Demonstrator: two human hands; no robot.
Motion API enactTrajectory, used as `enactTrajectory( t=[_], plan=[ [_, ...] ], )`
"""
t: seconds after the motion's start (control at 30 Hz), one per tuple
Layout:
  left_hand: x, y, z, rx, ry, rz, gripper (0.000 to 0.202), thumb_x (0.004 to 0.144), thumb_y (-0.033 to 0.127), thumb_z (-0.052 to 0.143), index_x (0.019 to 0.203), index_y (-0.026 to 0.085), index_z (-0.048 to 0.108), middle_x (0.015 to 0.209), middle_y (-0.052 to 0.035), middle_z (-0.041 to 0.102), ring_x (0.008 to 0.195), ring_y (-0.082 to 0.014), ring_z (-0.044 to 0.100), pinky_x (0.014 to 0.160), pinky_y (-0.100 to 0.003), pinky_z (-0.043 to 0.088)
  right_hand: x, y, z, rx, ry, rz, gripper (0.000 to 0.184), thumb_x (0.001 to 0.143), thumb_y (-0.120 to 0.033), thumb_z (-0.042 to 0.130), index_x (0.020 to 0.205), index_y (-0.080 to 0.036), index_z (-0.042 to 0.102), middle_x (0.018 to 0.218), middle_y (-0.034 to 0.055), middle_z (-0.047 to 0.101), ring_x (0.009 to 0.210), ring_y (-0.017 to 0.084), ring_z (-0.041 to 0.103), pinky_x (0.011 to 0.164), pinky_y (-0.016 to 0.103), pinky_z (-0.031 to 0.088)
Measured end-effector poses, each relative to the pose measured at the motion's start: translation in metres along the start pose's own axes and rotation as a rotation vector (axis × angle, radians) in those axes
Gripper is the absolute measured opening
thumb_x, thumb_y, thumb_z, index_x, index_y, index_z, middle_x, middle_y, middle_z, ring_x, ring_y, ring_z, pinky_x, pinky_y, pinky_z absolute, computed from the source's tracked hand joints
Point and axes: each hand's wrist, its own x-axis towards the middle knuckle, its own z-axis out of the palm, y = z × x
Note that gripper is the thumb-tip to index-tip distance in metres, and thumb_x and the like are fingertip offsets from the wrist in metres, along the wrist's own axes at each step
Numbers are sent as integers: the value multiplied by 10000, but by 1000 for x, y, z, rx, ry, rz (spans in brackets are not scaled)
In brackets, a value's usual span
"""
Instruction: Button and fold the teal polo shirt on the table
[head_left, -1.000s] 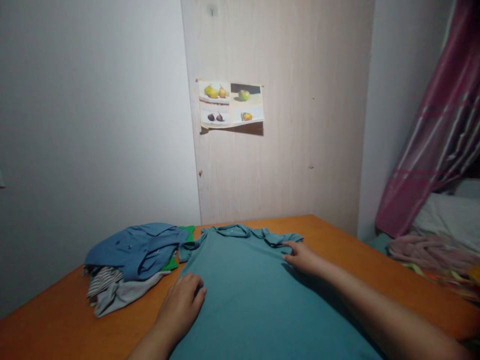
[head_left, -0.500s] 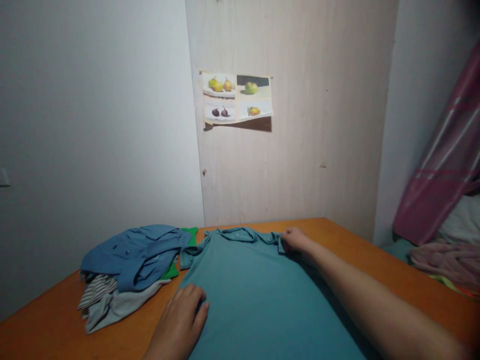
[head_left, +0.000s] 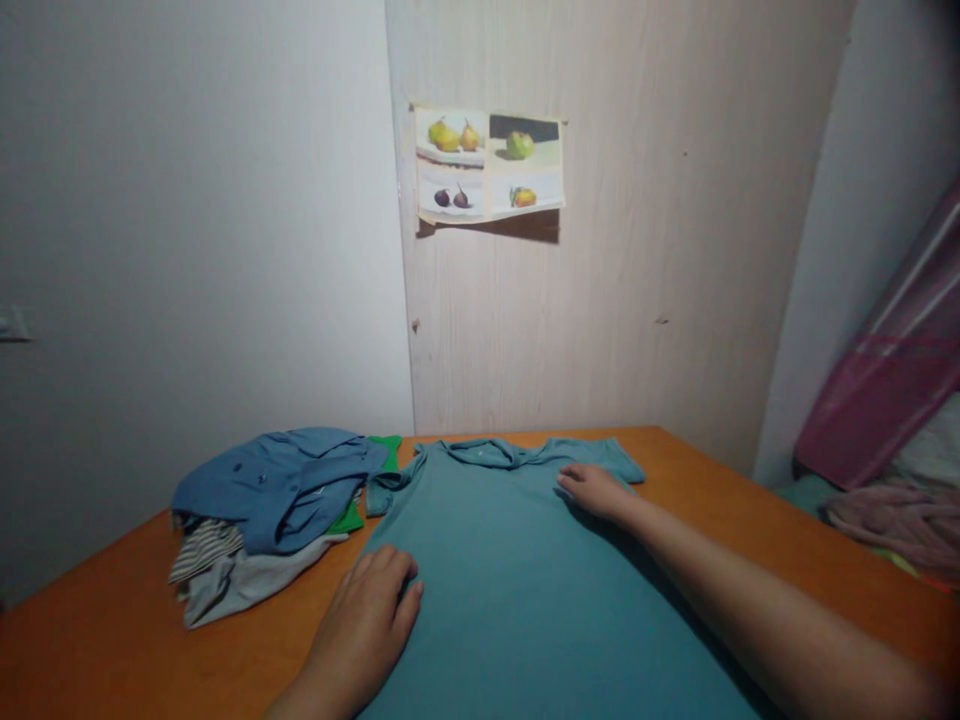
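A teal polo shirt (head_left: 510,580) lies spread flat on the orange wooden table (head_left: 750,520), its collar towards the wall. My left hand (head_left: 371,625) rests palm down on the shirt's left edge, fingers stretched out. My right hand (head_left: 596,490) lies flat on the shirt's right shoulder, beside the now spread-out right sleeve (head_left: 619,462). Neither hand grips the cloth.
A heap of clothes (head_left: 262,510) sits on the table's left side: a blue shirt on top, green, striped and grey pieces under it. A fruit picture (head_left: 487,165) hangs on the wooden wall panel. At right are a pink curtain (head_left: 892,370) and bedding (head_left: 892,520).
My right hand pulled the bunched right sleeve outwards, so it now lies flat, and then settled on the shoulder. My left hand stayed put. The view shifted left and downwards.
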Motion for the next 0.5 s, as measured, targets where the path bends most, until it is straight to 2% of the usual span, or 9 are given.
enactTrajectory(
  t=[0.1, 0.2, 0.3, 0.4, 0.5],
  plan=[
    [-1, 2, -1, -2, 0, -5, 173, 943, 334, 470, 934, 225, 605, 996, -79, 621, 978, -258, 563, 864, -382, 412, -12, 0, 8, -73, -80, -19, 458, 919, -451, 531, 1262, -190, 686, 1352, 121, 644, 1290, 287, 561, 1091, 387, 395],
    [-2, 3, -2, 5, -3, -13, 175, 938, 337, 472, 930, 225, 606, 996, -83, 619, 980, -264, 564, 862, -385, 409, -16, 7, 10, -154, -90, 24, 556, 937, -478, 482, 1383, -164, 589, 1493, 142, 509, 1421, 326, 409, 1152, 478, 310],
    [-2, 4, -2, 11, -1, -15, 176, 939, 332, 467, 931, 227, 608, 1002, -85, 613, 978, -264, 564, 861, -383, 405, -15, 11, 11, -213, -92, 65, 594, 961, -499, 423, 1433, -156, 533, 1543, 153, 438, 1453, 342, 350, 1156, 527, 288],
    [-2, 4, -1, 12, 7, -16, 163, 935, 325, 474, 936, 226, 603, 1001, -81, 609, 984, -265, 558, 862, -384, 402, -15, 5, 14, -250, -100, 81, 586, 958, -497, 426, 1409, -148, 556, 1529, 168, 454, 1449, 345, 357, 1145, 518, 314],
    [-2, 2, 3, 14, 23, -8, 159, 935, 321, 473, 943, 226, 600, 1006, -76, 606, 986, -267, 551, 860, -386, 399, -19, -10, 21, -272, -102, 17, 626, 955, -522, 417, 1405, -110, 558, 1532, 192, 442, 1450, 337, 358, 1161, 471, 309]
  ],
)
